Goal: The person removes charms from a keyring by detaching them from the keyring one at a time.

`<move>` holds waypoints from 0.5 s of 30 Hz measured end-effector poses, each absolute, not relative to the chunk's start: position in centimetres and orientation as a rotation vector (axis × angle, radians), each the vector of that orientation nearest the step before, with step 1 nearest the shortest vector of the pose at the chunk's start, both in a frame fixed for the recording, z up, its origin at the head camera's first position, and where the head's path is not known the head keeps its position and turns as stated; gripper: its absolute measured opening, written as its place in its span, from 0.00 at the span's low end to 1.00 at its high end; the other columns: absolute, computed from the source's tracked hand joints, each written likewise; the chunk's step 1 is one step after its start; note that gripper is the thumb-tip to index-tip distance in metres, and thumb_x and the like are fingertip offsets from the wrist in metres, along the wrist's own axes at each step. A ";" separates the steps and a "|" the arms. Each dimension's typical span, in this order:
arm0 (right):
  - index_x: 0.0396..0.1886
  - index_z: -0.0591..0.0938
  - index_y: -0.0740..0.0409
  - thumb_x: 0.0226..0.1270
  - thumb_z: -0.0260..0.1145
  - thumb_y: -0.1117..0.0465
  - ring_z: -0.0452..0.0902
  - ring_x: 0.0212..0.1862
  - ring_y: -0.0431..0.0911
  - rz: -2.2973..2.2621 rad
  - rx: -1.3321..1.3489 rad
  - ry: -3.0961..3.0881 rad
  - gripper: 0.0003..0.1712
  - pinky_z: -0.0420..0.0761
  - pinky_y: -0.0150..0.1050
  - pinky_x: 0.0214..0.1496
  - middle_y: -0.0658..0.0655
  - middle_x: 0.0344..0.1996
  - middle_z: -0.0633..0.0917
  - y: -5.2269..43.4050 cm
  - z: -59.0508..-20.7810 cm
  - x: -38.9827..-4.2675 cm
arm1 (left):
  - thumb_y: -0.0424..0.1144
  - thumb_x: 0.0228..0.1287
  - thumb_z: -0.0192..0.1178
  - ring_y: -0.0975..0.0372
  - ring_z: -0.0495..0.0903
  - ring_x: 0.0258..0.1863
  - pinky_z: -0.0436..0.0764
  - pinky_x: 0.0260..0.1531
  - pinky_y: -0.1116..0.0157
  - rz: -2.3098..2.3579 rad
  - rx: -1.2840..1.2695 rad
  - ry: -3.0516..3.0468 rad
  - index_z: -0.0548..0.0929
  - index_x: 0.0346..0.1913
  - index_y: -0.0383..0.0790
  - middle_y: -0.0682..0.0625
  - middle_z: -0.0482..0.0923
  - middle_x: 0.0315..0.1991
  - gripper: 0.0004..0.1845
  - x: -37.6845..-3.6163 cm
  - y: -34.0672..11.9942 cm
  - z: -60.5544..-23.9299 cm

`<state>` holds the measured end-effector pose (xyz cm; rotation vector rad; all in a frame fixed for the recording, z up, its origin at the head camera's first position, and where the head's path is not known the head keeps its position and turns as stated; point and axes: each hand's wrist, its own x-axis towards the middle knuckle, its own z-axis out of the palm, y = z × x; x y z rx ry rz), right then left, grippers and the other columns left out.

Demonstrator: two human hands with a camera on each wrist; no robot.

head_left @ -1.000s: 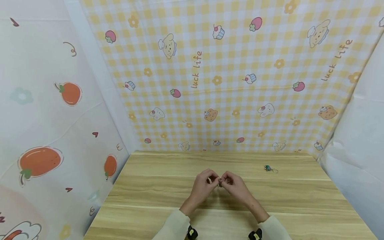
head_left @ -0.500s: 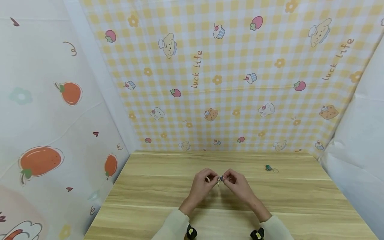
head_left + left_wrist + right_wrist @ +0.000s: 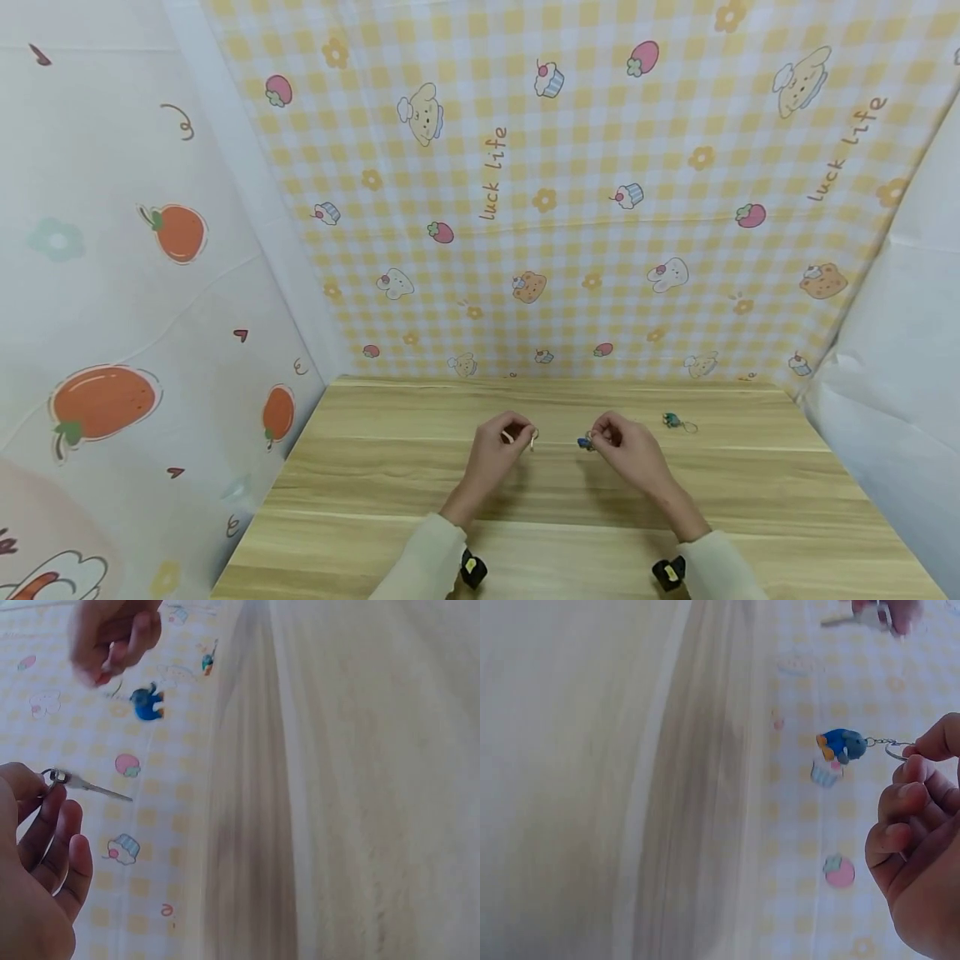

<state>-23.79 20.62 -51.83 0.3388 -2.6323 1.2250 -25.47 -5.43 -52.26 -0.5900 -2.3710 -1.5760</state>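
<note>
My left hand (image 3: 495, 450) pinches a silver key (image 3: 105, 791) by its head end between thumb and index finger. The shaft points away from the fingertips, and a small ring shows at the head. In my right hand (image 3: 633, 454), thumb and index finger pinch the metal ring of a keychain (image 3: 843, 745). A blue figure with a grey head and orange feet, like a small elephant, hangs from it on a short chain. Both hands are above the table and apart, with the key and keychain separate.
On the wooden table (image 3: 375, 483), a second keychain (image 3: 671, 420) with a teal figure and a ring lies at the back right. A yellow checked cloth (image 3: 480, 250) hangs behind the table, with white cloth at both sides.
The hands were close together at the middle, the key and keychain side by side. My right hand has moved right with the keychain; my left has drawn slightly left with the key.
</note>
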 end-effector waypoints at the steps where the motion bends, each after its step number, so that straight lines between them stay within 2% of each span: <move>1: 0.38 0.84 0.52 0.76 0.67 0.63 0.70 0.25 0.37 1.202 0.326 -2.641 0.03 0.70 0.32 0.27 0.46 0.26 0.81 21.1 -51.8 -23.9 | 0.37 0.75 0.68 0.70 0.81 0.35 0.82 0.35 0.73 -1.596 -0.568 -2.378 0.89 0.42 0.44 0.50 0.89 0.37 0.03 -25.6 -5.6 -52.2; 11: 0.41 0.85 0.56 0.77 0.66 0.60 0.71 0.27 0.38 1.089 0.252 -2.654 0.05 0.70 0.33 0.29 0.49 0.28 0.82 26.2 -52.0 -25.2 | 0.38 0.77 0.65 0.70 0.82 0.34 0.83 0.34 0.72 -1.670 -0.473 -2.378 0.89 0.44 0.41 0.48 0.90 0.38 0.05 -27.0 -6.7 -52.9; 15: 0.41 0.86 0.58 0.78 0.66 0.60 0.73 0.30 0.39 1.062 0.216 -2.669 0.06 0.72 0.33 0.31 0.51 0.29 0.83 28.0 -52.2 -25.5 | 0.39 0.77 0.65 0.66 0.84 0.36 0.83 0.36 0.72 -1.700 -0.414 -2.386 0.89 0.45 0.41 0.47 0.90 0.39 0.06 -27.5 -7.0 -53.4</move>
